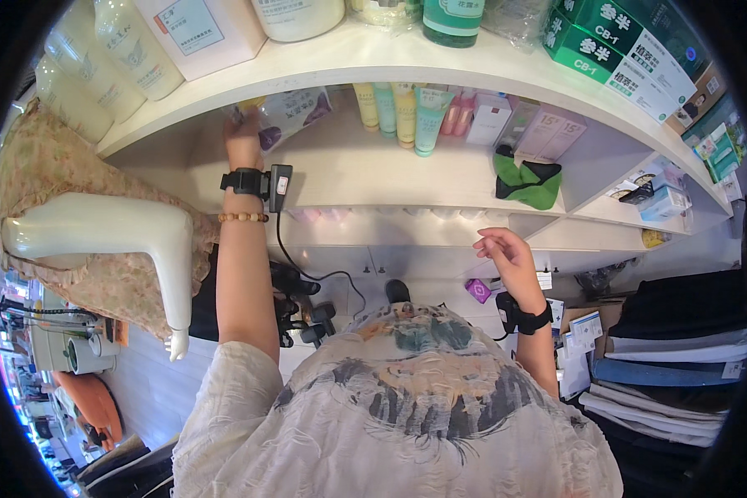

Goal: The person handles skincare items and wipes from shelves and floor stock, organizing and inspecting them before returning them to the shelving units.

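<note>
My left hand (244, 134) reaches under the upper shelf board at the left end of the middle shelf. It is at the left edge of a clear plastic packet (295, 115) with purple markings. Its fingertips are blurred and partly hidden, so a grip is not plain. My right hand (505, 252) hangs before the lower shelf, holding nothing, fingers loosely bent and apart. A crumpled green and black cloth (528, 180) lies on the shelf above it. Yellow and mint squeeze tubes (431, 124) stand upright near the middle, beside pink bottles (457, 116) and small boxes (488, 118).
The upper shelf (348, 62) carries pump bottles, a white box (202, 34) and green cartons (616, 53). A white mannequin arm (112, 224) juts in at the left. Folded trousers (672, 373) are stacked at right. A cable (305, 271) hangs from my left wrist device.
</note>
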Motion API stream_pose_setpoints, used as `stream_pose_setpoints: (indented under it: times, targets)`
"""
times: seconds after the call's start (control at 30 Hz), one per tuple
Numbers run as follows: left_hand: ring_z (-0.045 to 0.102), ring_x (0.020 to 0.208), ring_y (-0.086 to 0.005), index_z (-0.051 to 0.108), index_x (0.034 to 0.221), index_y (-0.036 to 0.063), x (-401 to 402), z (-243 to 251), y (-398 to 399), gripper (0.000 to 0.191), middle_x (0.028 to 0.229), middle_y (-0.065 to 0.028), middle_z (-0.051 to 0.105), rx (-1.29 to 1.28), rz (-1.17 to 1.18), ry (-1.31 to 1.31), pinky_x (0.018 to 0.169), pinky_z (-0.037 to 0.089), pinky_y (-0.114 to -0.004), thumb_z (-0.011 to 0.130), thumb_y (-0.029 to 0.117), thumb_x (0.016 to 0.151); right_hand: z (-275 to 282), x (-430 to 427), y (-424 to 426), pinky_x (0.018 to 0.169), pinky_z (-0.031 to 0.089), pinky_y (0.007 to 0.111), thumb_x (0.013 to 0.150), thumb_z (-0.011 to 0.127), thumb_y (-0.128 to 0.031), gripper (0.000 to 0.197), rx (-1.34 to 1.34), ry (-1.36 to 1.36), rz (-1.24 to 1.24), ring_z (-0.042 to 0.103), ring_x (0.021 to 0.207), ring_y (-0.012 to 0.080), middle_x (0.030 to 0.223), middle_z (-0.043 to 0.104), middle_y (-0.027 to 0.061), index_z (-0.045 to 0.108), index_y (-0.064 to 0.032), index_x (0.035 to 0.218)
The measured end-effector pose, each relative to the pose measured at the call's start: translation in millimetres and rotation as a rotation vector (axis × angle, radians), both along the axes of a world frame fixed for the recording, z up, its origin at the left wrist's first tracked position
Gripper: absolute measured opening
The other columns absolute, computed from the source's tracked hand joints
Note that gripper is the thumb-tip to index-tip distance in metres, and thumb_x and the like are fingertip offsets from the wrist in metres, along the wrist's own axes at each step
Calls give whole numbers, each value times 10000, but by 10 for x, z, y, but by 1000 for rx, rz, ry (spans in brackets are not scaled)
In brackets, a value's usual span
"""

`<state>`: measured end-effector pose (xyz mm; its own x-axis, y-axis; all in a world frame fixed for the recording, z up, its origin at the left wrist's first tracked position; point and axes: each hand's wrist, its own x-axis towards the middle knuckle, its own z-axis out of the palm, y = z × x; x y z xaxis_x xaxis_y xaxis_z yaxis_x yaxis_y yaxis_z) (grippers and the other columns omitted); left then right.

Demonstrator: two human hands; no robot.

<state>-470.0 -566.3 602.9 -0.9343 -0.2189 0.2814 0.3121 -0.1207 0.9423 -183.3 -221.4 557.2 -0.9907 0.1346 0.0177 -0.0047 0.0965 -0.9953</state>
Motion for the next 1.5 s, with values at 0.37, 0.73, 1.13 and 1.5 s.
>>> stream_pose_setpoints:
  times: [0.37,0.73,1.13,1.5]
  targets:
    - [564,955,-206,441,1147,-3,1089,-271,317,259,1073,-127,564,931,-368,-436,853,481,-343,400,143,938,193,-386,-444,775,462,262,870,553,-146,306,109,29,265,581,893,134,987,602,95,507,10,1129]
    - [463,1125,-187,370,1269,62,1766,-193,653,374,1244,-75,471,769,-529,-411,970,365,-354,457,156,918,358,-1229,-1374,728,462,278,794,646,-122,341,-75,267,143,565,851,145,934,595,112,459,42,1028]
    - [264,1296,-253,165,1372,46,1341,21,-4,1028,1381,-179,281,-593,-234,229,1062,197,-370,812,211,590,669,-1161,-964,567,449,324,768,616,-90,98,560,371,180,588,627,270,730,614,111,577,-65,855]
    - [551,800,-74,579,1002,-15,1012,23,-64,204,915,-28,619,-375,-574,-12,736,445,-234,615,71,821,698,-1113,-943,749,458,266,768,647,-76,278,606,348,137,610,869,167,930,645,90,587,-31,1036]
